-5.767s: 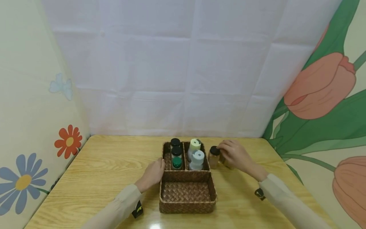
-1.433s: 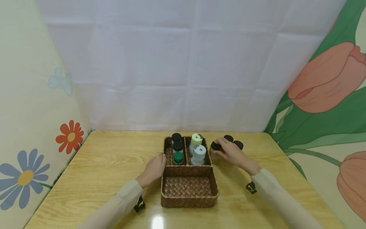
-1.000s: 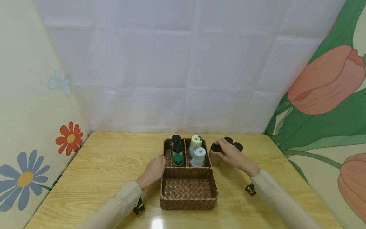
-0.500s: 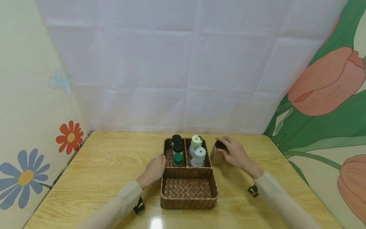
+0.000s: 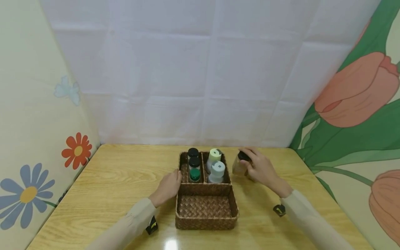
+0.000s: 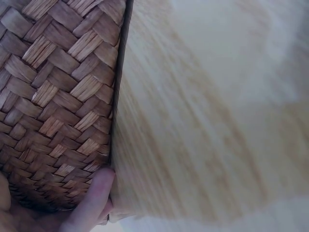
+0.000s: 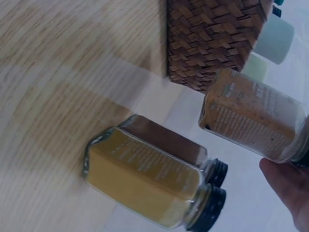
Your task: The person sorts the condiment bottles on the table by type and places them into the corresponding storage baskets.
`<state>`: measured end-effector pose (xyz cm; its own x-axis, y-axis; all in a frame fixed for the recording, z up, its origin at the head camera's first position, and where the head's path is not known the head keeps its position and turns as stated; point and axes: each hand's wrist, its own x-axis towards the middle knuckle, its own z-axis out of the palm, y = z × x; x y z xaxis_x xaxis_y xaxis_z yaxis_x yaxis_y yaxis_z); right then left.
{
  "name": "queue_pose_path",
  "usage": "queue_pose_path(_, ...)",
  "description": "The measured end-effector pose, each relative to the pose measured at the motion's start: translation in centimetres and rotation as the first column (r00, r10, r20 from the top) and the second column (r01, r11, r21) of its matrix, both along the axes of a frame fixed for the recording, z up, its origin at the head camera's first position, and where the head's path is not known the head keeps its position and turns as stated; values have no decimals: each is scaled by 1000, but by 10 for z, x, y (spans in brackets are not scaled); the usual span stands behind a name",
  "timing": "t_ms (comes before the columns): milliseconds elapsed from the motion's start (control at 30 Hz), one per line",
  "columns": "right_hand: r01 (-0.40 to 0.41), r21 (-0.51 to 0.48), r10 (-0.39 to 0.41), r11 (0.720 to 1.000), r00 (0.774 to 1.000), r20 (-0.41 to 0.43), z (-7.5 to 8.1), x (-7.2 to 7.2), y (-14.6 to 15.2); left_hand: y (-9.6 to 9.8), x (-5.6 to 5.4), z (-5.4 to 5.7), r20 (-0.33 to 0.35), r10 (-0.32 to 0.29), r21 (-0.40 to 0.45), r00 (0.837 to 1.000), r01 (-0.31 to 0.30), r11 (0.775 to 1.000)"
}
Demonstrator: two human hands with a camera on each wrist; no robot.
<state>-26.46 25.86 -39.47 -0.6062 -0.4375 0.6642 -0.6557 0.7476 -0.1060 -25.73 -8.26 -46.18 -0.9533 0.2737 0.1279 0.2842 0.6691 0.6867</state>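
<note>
My right hand grips a square glass spice jar by its black lid, just right of the basket. In the right wrist view this jar, with brown speckled contents and a printed label, hangs tilted beside the basket wall. Two more black-lidded jars, one of yellow powder and one of darker brown, stand close together on the table. My left hand holds the left wall of the woven basket; in the left wrist view a finger lies along its weave.
The basket's back left compartment holds two black-lidded jars and a green-lidded one. The back right one holds a yellow-capped bottle and a white-capped bottle. A white cloth hangs behind the table.
My right hand first reached among the jars at the right, then took the jar beside the basket. Over the last second it has shifted that jar rightward. My left hand stays on the basket.
</note>
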Motion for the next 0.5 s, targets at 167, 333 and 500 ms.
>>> queue_pose_path(167,-6,0,6,1000,1000,-23,6,7,0,0,-1,-1,3,3,-3,1000,-3,1000)
queue_pose_path(333,-14,-3,14,1000,999,-49,12,14,-2,1,-1,-1,1,3,-4,1000,-3,1000)
queue_pose_path(500,-35,-9,34,999,998,-59,16,18,-5,1,0,-2,6,7,2,1000,-7,1000)
